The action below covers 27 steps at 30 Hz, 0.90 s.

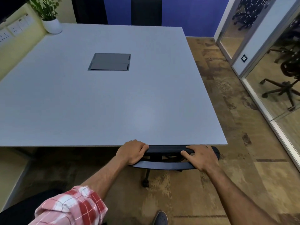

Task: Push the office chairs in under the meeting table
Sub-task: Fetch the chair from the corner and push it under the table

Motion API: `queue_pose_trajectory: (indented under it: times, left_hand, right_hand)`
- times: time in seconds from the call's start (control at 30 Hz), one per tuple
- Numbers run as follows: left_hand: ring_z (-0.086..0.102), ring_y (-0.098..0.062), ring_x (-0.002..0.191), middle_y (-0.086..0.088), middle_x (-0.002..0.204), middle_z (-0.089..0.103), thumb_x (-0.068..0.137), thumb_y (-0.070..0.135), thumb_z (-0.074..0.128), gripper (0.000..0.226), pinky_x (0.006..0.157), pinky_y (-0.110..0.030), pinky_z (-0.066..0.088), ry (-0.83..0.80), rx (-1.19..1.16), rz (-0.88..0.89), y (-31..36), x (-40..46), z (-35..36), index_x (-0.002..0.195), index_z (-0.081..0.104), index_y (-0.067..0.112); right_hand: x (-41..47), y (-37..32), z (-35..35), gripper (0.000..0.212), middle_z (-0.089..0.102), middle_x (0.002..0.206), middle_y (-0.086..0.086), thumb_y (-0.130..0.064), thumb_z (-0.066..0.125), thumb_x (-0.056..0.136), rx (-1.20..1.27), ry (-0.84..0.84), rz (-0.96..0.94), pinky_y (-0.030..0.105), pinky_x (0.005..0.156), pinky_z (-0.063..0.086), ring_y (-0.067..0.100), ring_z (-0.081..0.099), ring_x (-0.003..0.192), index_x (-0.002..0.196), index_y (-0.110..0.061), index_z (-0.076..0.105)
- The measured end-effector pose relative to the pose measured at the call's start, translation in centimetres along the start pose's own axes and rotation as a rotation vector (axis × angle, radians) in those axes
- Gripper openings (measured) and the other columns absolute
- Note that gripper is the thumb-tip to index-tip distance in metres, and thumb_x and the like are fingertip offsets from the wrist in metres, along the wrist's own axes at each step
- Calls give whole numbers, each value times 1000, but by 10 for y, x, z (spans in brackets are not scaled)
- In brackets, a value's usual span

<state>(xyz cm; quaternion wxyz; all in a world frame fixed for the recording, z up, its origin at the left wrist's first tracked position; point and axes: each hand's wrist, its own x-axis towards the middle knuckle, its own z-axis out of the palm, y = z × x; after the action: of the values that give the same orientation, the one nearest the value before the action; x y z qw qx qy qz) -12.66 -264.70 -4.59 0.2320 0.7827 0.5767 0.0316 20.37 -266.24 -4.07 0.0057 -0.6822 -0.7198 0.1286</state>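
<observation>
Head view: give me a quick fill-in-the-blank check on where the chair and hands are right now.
1. Both hands, left hand and right hand, rest on the top of the ____ of the office chair.
2. The chair stands at the table's ____ edge.
3. The potted plant sits on the table's far ____ corner.
4. Across the table, ____ dark chair backs show.

Missing words: backrest; near; left; two

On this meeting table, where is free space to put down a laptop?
Nearly all of the meeting table is bare: the wide strip between the cable hatch and the near edge, also right of the hatch. Only the far left corner is taken, by the potted plant.
</observation>
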Motion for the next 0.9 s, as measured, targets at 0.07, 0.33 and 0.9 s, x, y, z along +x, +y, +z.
queue_pose_trajectory:
  times: [0.07,0.33,0.9]
  left_hand:
    - [51,-9,62,9,67,55,103,53,23,51,61,-35,35,10,2,11,-1,0,1,69,52,27]
    - [62,-18,98,2,111,69,106,46,27,44,89,-40,50,165,-77,21,3,-25,-1,110,65,25]
    - [44,-29,134,-5,146,52,103,53,37,58,111,-42,35,290,-199,-15,26,-224,-27,150,39,19]
  right_hand:
    - [1,0,0,75,71,124,-12,-84,31,82,-15,-14,7,37,99,42,13,62,112,125,-35,69]
    - [-10,-17,-9,70,70,127,-4,-75,27,90,-20,-44,10,45,111,31,20,58,116,126,-30,67]
    - [-175,-167,-40,81,26,166,1,-71,29,95,240,87,-111,54,124,11,28,10,155,159,-23,21]
